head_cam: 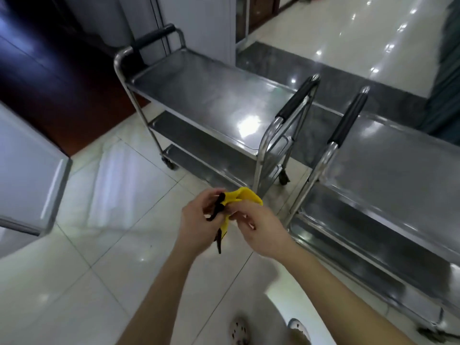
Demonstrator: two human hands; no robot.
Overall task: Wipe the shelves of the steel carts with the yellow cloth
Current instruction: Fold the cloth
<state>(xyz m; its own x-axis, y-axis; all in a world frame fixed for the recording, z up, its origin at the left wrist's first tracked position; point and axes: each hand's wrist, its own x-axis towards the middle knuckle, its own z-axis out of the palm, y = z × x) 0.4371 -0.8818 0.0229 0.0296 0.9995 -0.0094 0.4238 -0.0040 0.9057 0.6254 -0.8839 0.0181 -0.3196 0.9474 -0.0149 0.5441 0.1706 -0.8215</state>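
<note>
Both hands hold the cloth (pixel 245 195) in the air just in front of the left cart (pixel 211 95), off its near right corner. The left hand (pixel 196 225) has its fingers curled in, pinching the cloth's black-trimmed edge. The right hand (pixel 261 227) is loosely closed round the yellow bunch. The cloth touches no shelf yet, so wiping looks not begun.

It seems light, soft and limp: it folds over itself and a black strip dangles below the hands. It is probably best gathered into a flat pad under the palm, loose ends tucked in, so nothing drags. The right cart (pixel 398 158) stands just to the right of the left cart, their handles side by side.
</note>
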